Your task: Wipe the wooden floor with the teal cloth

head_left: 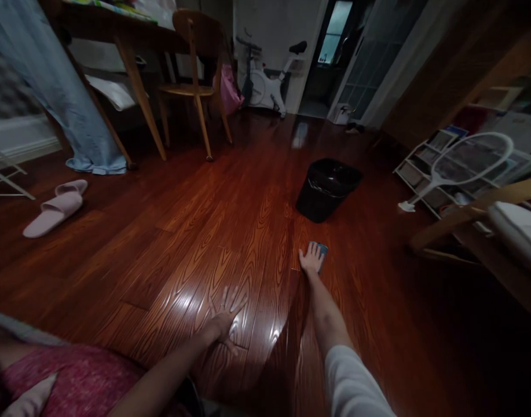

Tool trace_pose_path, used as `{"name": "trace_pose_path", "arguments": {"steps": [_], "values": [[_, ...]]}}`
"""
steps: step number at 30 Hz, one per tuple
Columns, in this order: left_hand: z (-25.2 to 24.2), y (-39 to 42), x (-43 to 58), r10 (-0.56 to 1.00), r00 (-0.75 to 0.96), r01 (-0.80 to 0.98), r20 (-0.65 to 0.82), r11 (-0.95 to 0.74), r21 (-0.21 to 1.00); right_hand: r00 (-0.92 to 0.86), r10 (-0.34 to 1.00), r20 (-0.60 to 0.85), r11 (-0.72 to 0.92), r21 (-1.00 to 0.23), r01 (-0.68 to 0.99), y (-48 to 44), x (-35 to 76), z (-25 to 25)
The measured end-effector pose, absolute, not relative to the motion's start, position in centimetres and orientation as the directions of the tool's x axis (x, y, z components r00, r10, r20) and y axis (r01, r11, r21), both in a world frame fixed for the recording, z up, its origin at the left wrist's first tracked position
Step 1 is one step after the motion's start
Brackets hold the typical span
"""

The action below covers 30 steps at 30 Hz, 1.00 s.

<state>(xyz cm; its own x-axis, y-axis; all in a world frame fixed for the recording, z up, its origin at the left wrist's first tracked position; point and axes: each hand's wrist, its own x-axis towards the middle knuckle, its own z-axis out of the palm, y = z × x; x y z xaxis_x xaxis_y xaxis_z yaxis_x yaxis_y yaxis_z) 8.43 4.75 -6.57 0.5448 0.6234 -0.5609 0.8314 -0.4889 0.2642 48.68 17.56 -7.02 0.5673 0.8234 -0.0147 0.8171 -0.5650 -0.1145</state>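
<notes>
Flattened palm-down with fingers spread, the right hand [311,258] rests on a small blue cloth [322,249], pressing it against the glossy red-brown wooden plank floor [169,249]; it pinches nothing. That arm, in a pale grey sleeve [352,382], stretches forward. The left hand [224,323] lies closer to the body, bare-armed, palm on the floor with fingers splayed, holding nothing. The cloth sits on the near side of a round black waste bin lined with a black bag [326,188], near but not touching it. Far left lie 2 pale pink slippers [57,205]. Beyond stand a light wooden chair [196,75] and a wooden table [117,29], with a white exercise bike [269,84] by the far wall. At right, a white racket-shaped swatter [460,165] shows before low white shelves [425,159].
</notes>
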Motion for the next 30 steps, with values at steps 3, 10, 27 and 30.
{"name": "trace_pose_path", "arguments": {"steps": [3,10,27,30], "values": [[-6.6,4.7,8.4,0.623,0.549,0.830,-0.558,-0.483,0.277,0.453,0.891,-0.021,-0.452,-0.120,0.884,20.8,45.5,-7.5],[-6.3,5.0,9.1,0.642,0.508,0.856,-0.575,-0.454,0.249,0.074,0.997,-0.023,-0.077,-0.129,0.989,22.2,36.3,-6.3],[-5.6,5.5,9.2,0.633,0.568,0.821,-0.525,-0.481,0.309,0.460,0.885,0.078,-0.457,-0.045,0.888,3.3,49.9,-9.0],[-5.1,5.1,9.4,0.653,0.542,0.838,-0.529,-0.473,0.273,0.488,0.867,0.099,-0.484,-0.059,0.873,2.2,47.6,-9.1]]}}
